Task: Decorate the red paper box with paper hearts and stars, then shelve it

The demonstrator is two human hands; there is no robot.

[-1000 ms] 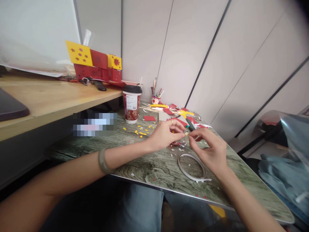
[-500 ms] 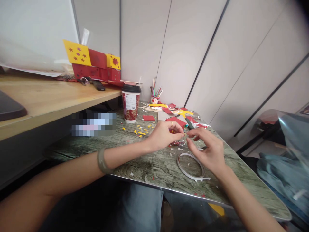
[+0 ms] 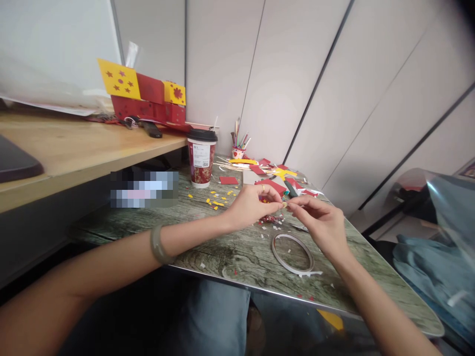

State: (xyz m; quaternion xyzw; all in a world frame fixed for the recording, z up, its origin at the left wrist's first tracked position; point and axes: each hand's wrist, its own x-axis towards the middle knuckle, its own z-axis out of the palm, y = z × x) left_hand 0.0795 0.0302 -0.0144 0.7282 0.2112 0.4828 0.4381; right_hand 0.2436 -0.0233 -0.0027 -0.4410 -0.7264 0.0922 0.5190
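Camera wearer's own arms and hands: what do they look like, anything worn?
Left hand: ungloved, one slim gold-toned ring. A thick, smooth, grey-green bangle circles the left forearm. Right hand: ungloved, no ring visible. Right forearm shows no bangle. No sleeves visible on either arm.

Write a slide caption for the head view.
Left hand and right hand meet at a tiny yellowish piece above a table strewn with paper scraps.
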